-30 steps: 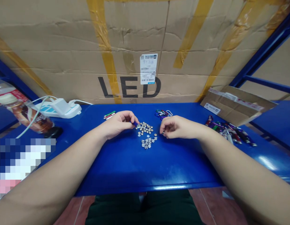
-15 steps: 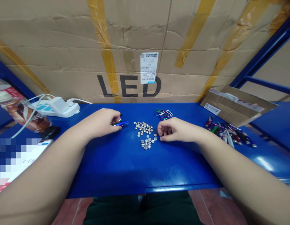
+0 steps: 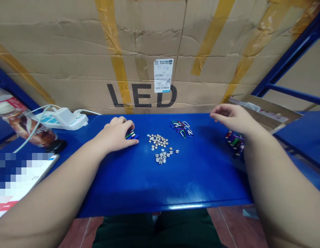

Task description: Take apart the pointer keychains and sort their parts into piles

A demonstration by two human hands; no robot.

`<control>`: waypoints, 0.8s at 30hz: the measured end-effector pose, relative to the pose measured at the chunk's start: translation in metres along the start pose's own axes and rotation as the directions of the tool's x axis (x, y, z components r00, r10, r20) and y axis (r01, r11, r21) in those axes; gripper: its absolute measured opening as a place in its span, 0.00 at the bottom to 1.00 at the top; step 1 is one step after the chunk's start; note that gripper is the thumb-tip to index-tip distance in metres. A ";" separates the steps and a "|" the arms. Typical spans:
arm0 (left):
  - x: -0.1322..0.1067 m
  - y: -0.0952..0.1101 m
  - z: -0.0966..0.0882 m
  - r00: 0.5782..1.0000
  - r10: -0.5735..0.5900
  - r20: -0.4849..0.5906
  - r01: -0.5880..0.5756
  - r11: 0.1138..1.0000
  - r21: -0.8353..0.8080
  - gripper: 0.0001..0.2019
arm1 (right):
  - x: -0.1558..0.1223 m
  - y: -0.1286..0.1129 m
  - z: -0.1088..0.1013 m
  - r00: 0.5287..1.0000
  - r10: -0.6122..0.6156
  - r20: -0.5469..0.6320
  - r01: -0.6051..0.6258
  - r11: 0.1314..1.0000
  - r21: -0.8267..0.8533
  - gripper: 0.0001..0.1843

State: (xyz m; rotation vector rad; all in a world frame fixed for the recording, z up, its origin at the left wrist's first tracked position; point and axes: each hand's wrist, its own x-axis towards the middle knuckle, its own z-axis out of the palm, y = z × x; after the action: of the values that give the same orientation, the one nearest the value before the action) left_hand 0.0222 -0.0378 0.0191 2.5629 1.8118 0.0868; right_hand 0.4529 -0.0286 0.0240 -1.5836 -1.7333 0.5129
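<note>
Our left hand [image 3: 116,134] lies curled over a few small torches [image 3: 131,135] on the blue table [image 3: 149,182]; we cannot tell if it grips them. They look light, stiff and smooth, best pinched mid-barrel. Button batteries [image 3: 160,146] lie loose just beside them, with clips [image 3: 182,125] behind. Our right hand [image 3: 231,117] hovers loosely open and empty above a torch pile [image 3: 235,142].

The near half of the blue table [image 3: 149,186] is bare, so a hand can slide across it freely. In the middle lies a heap of small silver discs [image 3: 160,146], with coloured clips [image 3: 182,125] just behind, and a thin gap runs between them. A wide bare patch lies to the right of the discs, up to the pile of little lights [image 3: 233,141]. The big cardboard box [image 3: 149,44] shuts off the back like a wall. On the left, a power strip [image 3: 65,119], its cords and a bottle [image 3: 22,125] block the way.
</note>
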 end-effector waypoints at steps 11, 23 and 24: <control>0.008 -0.016 0.013 0.988 -0.082 0.128 0.088 0.995 -0.045 0.49 | 0.004 0.058 -0.048 0.905 0.416 -0.090 -0.400 0.757 -0.516 0.06; 0.011 -0.022 0.008 0.975 -0.162 0.155 0.167 0.986 -0.023 0.57 | 0.017 0.072 -0.031 0.869 0.484 -0.098 -0.452 0.699 -0.554 0.14; 0.011 -0.021 0.008 0.974 -0.164 0.155 0.168 0.986 -0.019 0.56 | 0.018 0.072 -0.028 0.896 0.437 -0.076 -0.405 0.738 -0.540 0.14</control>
State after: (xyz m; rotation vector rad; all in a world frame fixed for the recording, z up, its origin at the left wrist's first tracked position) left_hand 0.0063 -0.0206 0.0112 2.3140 1.9392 -0.0782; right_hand 0.5228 -0.0036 -0.0048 -2.4295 -1.6398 0.2767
